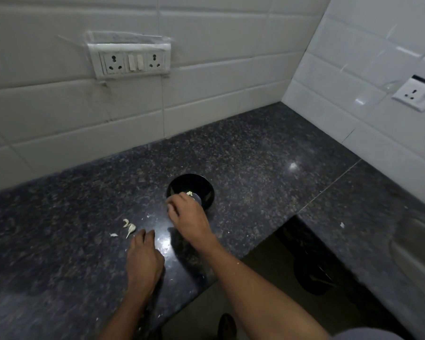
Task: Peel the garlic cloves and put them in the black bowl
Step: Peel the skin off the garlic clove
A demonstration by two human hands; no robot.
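Touching right hand (189, 217): black bowl (190, 190)

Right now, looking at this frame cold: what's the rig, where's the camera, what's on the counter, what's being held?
No robot here: a person works bare-handed, and the one picture comes from a wide-angle camera on their head, looking down. The right hand reaches over the near rim of the black bowl with a pale garlic clove at its fingertips; whether it grips it or has let go, I cannot tell. The left hand rests on the dark granite counter, its fingers hidden. Left of it lie garlic pieces, cloves or peel. A switchboard sits on the tiled wall.
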